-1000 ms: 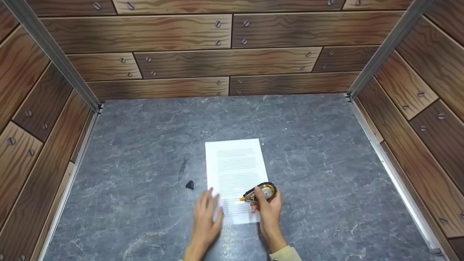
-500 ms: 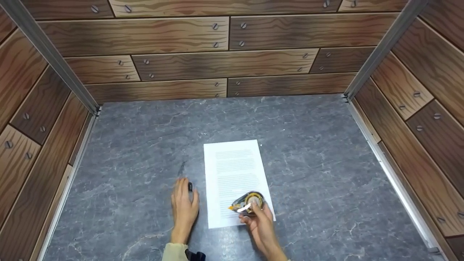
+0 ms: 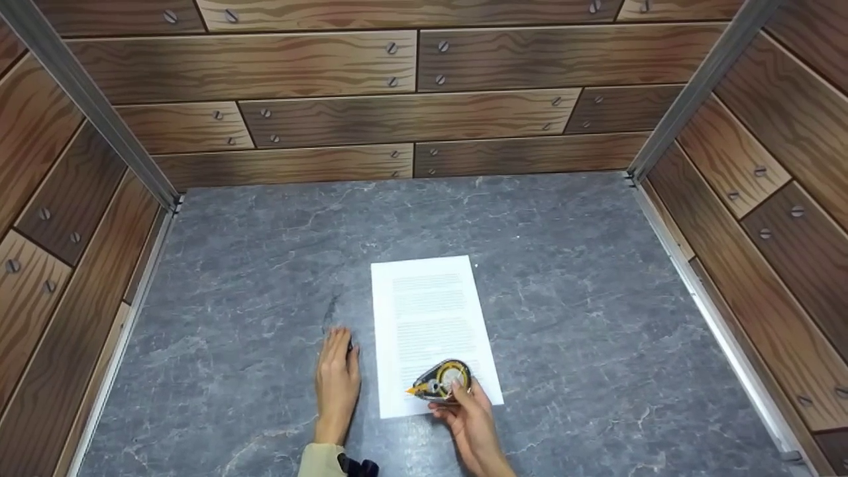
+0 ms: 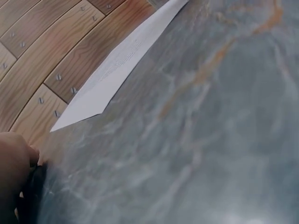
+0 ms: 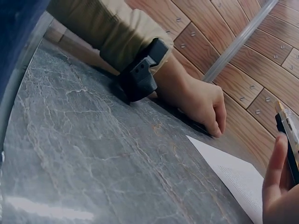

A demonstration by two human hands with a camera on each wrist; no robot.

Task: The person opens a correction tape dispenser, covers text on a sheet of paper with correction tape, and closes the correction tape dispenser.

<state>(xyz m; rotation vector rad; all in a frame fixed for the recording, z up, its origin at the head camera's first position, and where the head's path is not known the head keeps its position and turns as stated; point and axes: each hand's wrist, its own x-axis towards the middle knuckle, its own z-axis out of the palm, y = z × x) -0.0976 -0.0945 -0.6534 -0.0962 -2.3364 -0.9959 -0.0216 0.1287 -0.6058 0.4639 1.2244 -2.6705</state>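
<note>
My right hand (image 3: 473, 424) grips a correction tape dispenser (image 3: 453, 375) above the near end of a printed sheet of paper (image 3: 427, 301). Its orange tip points left, and my thumb presses on the clear, yellow-ringed body. To the left of the paper, my left hand (image 3: 336, 384) rests low on the table, its fingers and thumb around a small black cap (image 3: 350, 346). Most of that cap is hidden under the hand in the head view. In the left wrist view, the dark cap (image 4: 33, 189) shows blurred below the fingers.
The grey marbled tabletop (image 3: 583, 298) has wood-patterned walls (image 3: 318, 63) on its back and both sides. Metal posts (image 3: 702, 86) stand at the back corners. A black wrist camera (image 5: 140, 77) sits on my left wrist, by a beige sleeve (image 5: 133, 32).
My left hand has moved left, off the paper's edge, and closed over the black cap. My right hand has shifted left and nearer with the correction tape dispenser.
</note>
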